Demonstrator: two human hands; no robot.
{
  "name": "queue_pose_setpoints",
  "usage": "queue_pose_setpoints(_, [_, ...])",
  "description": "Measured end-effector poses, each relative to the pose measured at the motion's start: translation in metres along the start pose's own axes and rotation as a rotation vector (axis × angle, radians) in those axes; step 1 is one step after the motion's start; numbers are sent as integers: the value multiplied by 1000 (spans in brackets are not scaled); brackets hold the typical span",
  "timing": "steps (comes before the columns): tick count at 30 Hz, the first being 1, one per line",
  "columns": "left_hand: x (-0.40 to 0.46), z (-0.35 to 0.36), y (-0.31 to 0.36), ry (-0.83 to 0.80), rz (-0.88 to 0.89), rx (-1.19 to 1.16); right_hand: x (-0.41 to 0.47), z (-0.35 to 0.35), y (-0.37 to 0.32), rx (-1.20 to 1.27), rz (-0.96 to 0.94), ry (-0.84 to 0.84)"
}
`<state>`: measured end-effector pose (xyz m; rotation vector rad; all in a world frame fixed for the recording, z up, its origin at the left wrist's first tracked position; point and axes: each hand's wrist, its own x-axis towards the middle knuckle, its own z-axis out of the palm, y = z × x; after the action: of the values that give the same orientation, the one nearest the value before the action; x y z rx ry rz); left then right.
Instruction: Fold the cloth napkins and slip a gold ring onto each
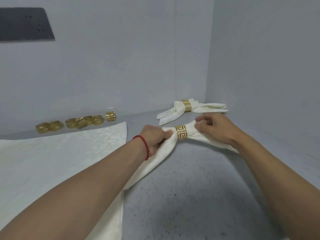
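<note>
Fingers [167, 134] of the left hand [154, 137] curl round the folded napkin [164, 149] just left of the gold ring [181, 134]; right of the ring, the right hand [214, 128] pinches the cloth. The napkin's long axis runs hand to hand through the ring, so any centring means sliding along it; both hands sit equally near. No writing is readable, only the ring's key-pattern fretwork.

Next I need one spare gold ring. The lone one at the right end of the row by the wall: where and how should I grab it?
Take the lone gold ring by its two outer side walls, pinching from above. It stands apart from the clustered rings, so fingers probably fit on either side. The wall close behind blocks a rear approach, so come from the front or top.
</note>
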<state>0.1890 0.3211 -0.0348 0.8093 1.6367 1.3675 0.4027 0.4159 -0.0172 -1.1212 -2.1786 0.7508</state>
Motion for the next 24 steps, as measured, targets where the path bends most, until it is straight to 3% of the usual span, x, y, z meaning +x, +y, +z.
queue_pose_setpoints(5, [45, 39, 5, 13, 148, 417, 42, 6, 42, -31, 86, 122])
queue_pose_setpoints(10, [88, 63, 25, 111, 232, 676, 84, 23, 72, -183, 83, 334])
queue_pose_setpoints(15, [140, 82, 33, 267, 321, 705, 124, 43, 85, -467, 51, 421])
queue_pose_setpoints(24, [195, 86, 42, 379, 333, 690, 173, 46, 93, -606, -111, 411])
